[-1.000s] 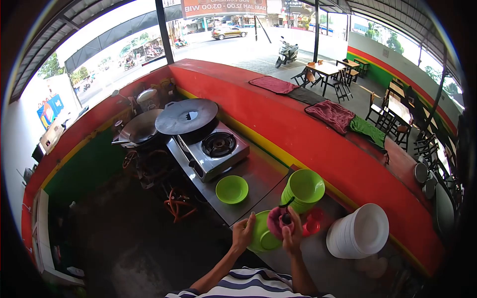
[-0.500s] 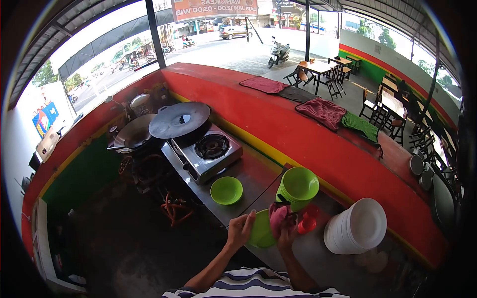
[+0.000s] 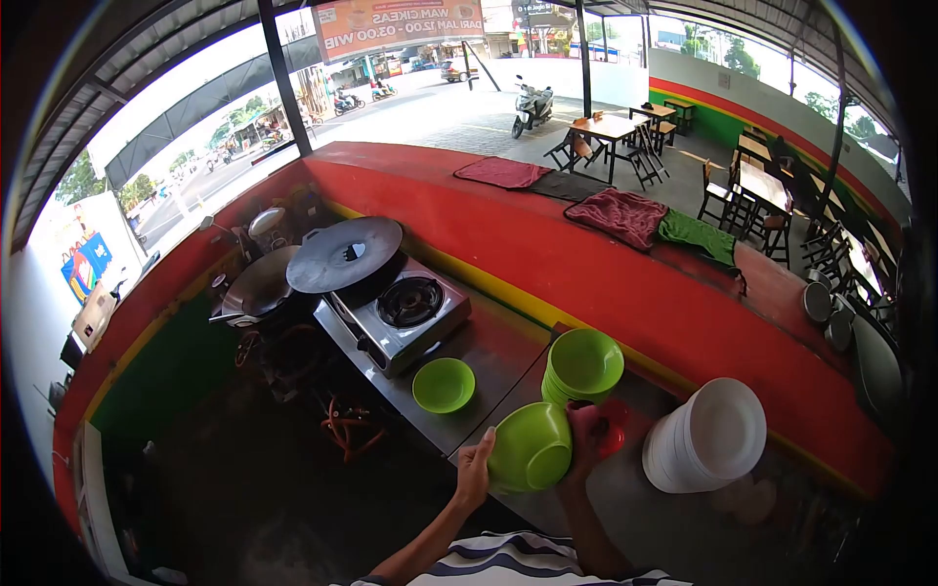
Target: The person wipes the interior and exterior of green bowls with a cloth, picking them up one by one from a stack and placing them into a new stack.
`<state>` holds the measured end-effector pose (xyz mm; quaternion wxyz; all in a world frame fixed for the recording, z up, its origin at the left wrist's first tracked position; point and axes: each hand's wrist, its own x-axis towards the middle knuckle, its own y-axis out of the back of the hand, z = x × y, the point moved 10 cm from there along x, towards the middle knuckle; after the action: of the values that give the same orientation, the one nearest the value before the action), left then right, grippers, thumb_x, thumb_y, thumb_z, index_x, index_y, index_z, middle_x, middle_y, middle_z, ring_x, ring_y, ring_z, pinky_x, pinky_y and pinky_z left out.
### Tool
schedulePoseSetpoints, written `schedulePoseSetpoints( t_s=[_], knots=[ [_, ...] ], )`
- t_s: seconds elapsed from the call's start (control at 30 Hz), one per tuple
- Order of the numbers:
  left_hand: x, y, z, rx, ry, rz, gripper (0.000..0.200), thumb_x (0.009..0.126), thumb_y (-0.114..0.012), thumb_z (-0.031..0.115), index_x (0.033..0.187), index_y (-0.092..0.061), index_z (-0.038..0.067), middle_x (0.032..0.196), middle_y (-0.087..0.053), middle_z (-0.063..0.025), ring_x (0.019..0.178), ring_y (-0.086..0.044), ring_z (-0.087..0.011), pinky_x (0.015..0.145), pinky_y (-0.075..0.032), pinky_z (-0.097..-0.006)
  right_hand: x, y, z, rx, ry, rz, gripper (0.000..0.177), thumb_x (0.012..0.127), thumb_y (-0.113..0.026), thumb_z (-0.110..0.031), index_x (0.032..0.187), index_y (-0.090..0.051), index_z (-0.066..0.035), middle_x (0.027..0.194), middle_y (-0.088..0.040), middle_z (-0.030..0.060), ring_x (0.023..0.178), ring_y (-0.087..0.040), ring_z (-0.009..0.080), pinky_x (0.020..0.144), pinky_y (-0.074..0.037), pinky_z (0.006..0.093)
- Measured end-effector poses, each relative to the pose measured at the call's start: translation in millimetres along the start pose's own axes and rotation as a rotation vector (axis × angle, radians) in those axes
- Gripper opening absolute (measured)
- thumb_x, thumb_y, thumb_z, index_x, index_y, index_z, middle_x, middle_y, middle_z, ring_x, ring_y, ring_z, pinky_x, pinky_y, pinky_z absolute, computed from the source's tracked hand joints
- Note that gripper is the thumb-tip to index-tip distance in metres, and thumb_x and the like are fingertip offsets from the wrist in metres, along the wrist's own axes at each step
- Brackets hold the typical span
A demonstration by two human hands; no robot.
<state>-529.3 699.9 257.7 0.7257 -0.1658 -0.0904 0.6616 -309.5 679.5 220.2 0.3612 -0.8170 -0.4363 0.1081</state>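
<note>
A green bowl (image 3: 532, 444) is tipped on its side above the counter, its outer base facing me. My left hand (image 3: 474, 471) grips the bowl's left edge, fingers closed on it. At the bowl's right side, my right hand (image 3: 583, 451) is closed around a dark pink cloth (image 3: 584, 418); the bowl hides part of its fingers. Just beyond stands a stack of green bowls (image 3: 586, 361). One more green bowl (image 3: 444, 386) sits upright to the left. Beside my right hand lies a red plastic object (image 3: 613, 432), partly covered.
A tall stack of white bowls (image 3: 705, 435) stands to the right. Farther left are a gas stove (image 3: 410, 303), a large grey pan lid or flat pan (image 3: 345, 254) and a wok (image 3: 264, 283). The red wall (image 3: 547, 254) borders the counter, with cloths (image 3: 630, 217) on top.
The green bowl has been turned from mostly hidden under the hands to tipped with its base showing. My right hand and the cloth have shifted to the bowl's right side.
</note>
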Motion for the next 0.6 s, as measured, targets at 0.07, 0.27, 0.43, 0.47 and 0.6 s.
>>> schedulePoseSetpoints(
  t_s=[0.07,0.27,0.43,0.47,0.6],
  knots=[
    [1,-4,1,0.007,0.086,-0.084,0.051,0.107,-0.050,0.043,0.080,-0.067,0.004,0.068,-0.056,0.0076,0.061,-0.046,-0.0002,0.054,-0.035,-0.0203,4,28,51,0.260,-0.238,-0.042,0.050,0.097,-0.053,-0.030,0.138,-0.049,-0.002,0.133,-0.057,0.0100,0.122,-0.057,0.0250,0.104,-0.045,0.0372],
    [1,2,-4,0.254,0.203,-0.221,0.051,0.107,-0.049,0.046,0.100,-0.069,-0.001,0.078,-0.063,0.0009,0.073,-0.055,-0.0040,0.065,-0.046,-0.0243,-4,2,12,-0.355,-0.138,-0.193,0.043,0.086,-0.058,-0.019,0.125,-0.058,0.001,0.118,-0.064,0.0136,0.110,-0.061,0.0239,0.095,-0.048,0.0360],
    [-9,-14,-9,0.583,0.023,-0.381,0.045,0.109,-0.047,0.036,0.109,-0.065,-0.005,0.086,-0.068,-0.0045,0.081,-0.056,-0.0084,0.071,-0.048,-0.0294,-34,-101,-54,-0.588,0.102,-0.657,0.043,0.079,-0.058,-0.003,0.121,-0.061,0.001,0.116,-0.065,0.0118,0.110,-0.061,0.0194,0.095,-0.047,0.0334],
    [-10,-16,-6,0.572,-0.022,-0.409,0.043,0.109,-0.046,0.034,0.111,-0.064,-0.005,0.087,-0.069,-0.0052,0.082,-0.056,-0.0092,0.073,-0.048,-0.0303,-36,-115,-68,-0.574,0.182,-0.705,0.043,0.079,-0.057,-0.001,0.122,-0.061,0.002,0.116,-0.065,0.0108,0.111,-0.060,0.0184,0.096,-0.047,0.0327],
    [-13,-25,34,0.578,-0.121,-0.345,0.044,0.109,-0.046,0.035,0.097,-0.066,-0.002,0.081,-0.063,0.0006,0.076,-0.053,-0.0054,0.066,-0.044,-0.0255,-17,-61,-23,-0.379,0.001,-0.438,0.040,0.089,-0.055,-0.007,0.127,-0.059,0.001,0.123,-0.064,0.0104,0.118,-0.059,0.0202,0.101,-0.046,0.0338]
  ],
)
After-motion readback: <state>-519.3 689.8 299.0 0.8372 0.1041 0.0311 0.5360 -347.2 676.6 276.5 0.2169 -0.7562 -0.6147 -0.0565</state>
